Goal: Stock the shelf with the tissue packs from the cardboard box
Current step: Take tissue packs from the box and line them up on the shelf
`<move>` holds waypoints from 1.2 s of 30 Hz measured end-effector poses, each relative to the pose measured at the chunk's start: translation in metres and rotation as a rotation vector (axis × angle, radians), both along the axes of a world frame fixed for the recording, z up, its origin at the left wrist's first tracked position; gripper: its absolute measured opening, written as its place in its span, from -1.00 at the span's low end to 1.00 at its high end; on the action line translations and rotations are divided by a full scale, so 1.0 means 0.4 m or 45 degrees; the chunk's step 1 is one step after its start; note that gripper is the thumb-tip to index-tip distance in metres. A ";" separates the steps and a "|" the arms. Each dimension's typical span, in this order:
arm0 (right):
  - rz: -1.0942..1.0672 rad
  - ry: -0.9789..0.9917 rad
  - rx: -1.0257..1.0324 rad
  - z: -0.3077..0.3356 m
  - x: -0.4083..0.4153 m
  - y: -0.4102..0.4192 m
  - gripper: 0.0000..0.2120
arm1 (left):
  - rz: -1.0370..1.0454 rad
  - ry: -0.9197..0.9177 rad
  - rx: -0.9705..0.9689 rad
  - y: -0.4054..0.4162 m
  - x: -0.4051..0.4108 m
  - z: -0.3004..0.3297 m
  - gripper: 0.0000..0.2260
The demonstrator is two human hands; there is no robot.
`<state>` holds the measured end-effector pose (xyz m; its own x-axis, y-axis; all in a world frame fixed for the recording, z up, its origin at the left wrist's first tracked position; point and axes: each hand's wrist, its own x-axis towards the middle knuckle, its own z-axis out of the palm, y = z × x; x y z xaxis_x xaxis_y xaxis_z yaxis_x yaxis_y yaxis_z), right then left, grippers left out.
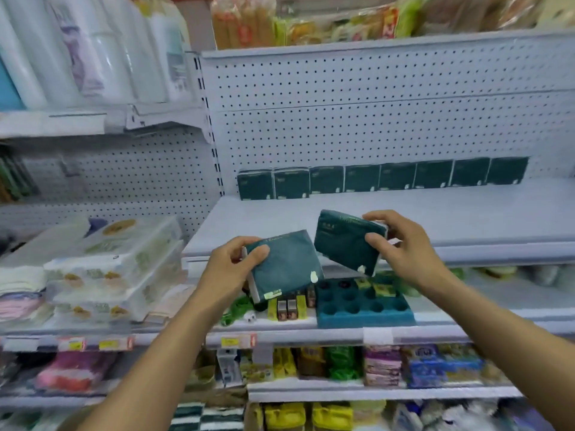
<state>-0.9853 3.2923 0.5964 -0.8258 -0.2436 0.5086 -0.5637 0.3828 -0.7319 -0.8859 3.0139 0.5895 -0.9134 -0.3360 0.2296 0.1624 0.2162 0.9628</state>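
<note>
Both bare forearms reach up: left hand [231,262] pinches one dark green plastic-wrapped tissue pack [284,269], right hand [392,241] grasps a second tilted pack [343,241], both held by the short end, likely for sliding in. Packs hover before the grey metal shelf [404,213]; row of standing green packs [382,181] lines the pegboard back [373,88], front space left.

I hold a dark green tissue pack in each hand before the white shelf [404,219]: my left hand [231,264] grips one pack [287,269], my right hand [395,241] another [342,241], both tilted. A row of packs [382,180] stands against the pegboard [373,119].
</note>
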 end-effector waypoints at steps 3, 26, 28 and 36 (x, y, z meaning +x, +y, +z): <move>-0.026 0.038 -0.029 0.022 -0.066 0.053 -0.76 | 0.047 0.041 0.015 0.044 -0.056 0.022 -0.92; -0.248 0.157 0.600 0.000 -0.561 -0.030 -0.59 | -0.035 -0.073 -0.173 0.018 -0.590 0.044 -0.90; -0.222 0.176 0.613 0.003 -0.617 -0.054 -0.60 | -0.056 -0.091 -0.196 -0.002 -0.641 0.044 -0.90; -0.161 0.297 0.631 -0.003 -0.800 -0.158 -0.60 | -0.059 -0.147 -0.087 -0.088 -0.754 0.017 -0.87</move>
<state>-1.3052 3.2292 0.5954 -0.7435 -0.4064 0.5311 -0.6165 0.7243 -0.3088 -1.1876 2.9785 0.5965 -0.9493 -0.2798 0.1433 0.0632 0.2766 0.9589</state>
